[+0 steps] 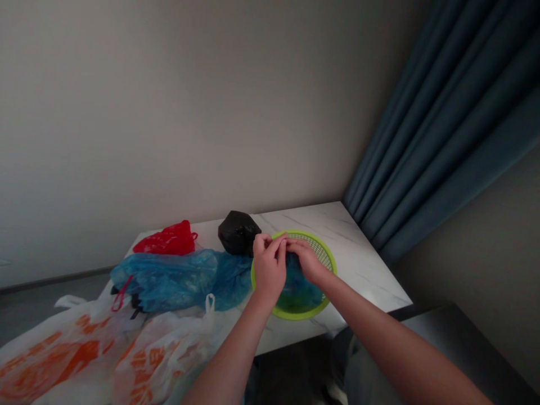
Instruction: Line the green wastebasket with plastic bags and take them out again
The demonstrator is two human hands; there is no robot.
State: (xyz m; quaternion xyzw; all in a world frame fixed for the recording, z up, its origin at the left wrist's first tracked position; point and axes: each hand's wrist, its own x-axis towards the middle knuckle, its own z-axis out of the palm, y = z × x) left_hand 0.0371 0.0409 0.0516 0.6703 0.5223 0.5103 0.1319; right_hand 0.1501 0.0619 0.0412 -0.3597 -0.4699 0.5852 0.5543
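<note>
Both hands are over the green basket (333, 264), which stands near the right part of the white surface (371, 270). The left hand (270, 270) is at the left side of the basket, the right hand (306, 260) just beside it, fingers meeting or nearly meeting. In each hand the grip is bent, fingers drawn close together; the fingertips are partly hidden, so I cannot tell how far open either grip is or whether it has hold of plastic. Blue plastic (301, 291) lies inside the basket, directly beneath the hands.

Left of the basket lies a large blue bag (177, 278), spread across the surface; whether it joins the plastic inside cannot be determined. A black bag (238, 232) sits at the far side, near the basket's rim. A red bag (166, 240) lies far left. White bags (147, 357) with orange print occupy the near left.
</note>
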